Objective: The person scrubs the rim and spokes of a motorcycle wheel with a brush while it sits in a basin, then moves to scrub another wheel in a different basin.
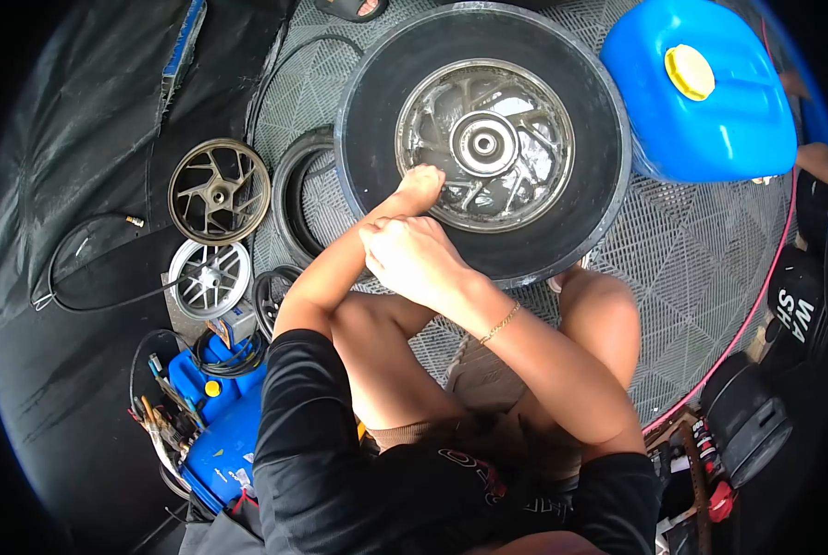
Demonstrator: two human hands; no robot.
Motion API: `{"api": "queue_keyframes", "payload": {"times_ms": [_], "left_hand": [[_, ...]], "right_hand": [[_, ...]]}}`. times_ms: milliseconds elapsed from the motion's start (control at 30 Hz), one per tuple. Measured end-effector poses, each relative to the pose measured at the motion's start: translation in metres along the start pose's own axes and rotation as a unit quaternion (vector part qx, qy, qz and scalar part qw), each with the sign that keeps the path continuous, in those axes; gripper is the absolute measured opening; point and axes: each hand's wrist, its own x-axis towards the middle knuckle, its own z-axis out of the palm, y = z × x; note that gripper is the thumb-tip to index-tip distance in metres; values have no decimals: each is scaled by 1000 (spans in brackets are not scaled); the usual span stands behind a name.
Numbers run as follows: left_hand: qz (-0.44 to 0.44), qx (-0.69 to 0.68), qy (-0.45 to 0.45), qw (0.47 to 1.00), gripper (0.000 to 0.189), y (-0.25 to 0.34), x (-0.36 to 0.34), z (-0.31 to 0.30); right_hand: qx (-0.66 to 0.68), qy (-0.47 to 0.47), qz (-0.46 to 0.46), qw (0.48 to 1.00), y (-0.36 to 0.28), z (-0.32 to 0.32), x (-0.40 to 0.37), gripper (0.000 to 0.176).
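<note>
The right hand is hiding part of the left forearm; the top edge is cutting off the blue jug and a sandalled foot.

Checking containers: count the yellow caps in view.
2: one yellow cap on the large blue jug at upper right, another cap on the blue container at lower left. Others may be hidden.

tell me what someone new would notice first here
The eye likely lands on the spoked wheel lying in a round black tub at top centre, the left hand at the wheel's lower-left edge. Next comes the bright blue jerrycan with its yellow cap, just right of the tub.
</note>
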Motion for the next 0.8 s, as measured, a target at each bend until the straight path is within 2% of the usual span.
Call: {"api": "queue_keyframes", "payload": {"times_ms": [67,133,200,267,400,467,567,667,733,800], "left_hand": [[25,-3,-24,999,15,2,-2,4],[57,-59,24,996,16,3,-4,11],[57,-56,21,997,15,0,0,18],[45,-113,57,991,11,-4,5,22],[48,-126,99,986,7,-13,15,29],[25,-111,86,990,8,-16,20,38],[22,-78,84,993,9,-22,26,55],[12,-42,55,998,11,-31,32,66],[-28,-24,12,999,16,-34,35,73],[-22,-49,-20,998,18,-29,32,67]], "right_hand": [[-3,9,-17,1000,2,2,0,14],[-2,23,-19,1000,0,4,-1,14],[-3,37,-19,999,-1,3,-2,15],[15,-36,31,999,-2,2,-2,10],[13,-24,16,1000,0,4,-3,10],[-25,-1,5,1000,-1,4,-3,9],[6,-13,1,1000,1,4,-6,9],[-21,-20,-1,1000,3,5,-9,8],[-23,-27,3,999,3,4,-9,8],[-25,-35,5,999,3,5,-9,8]]}}
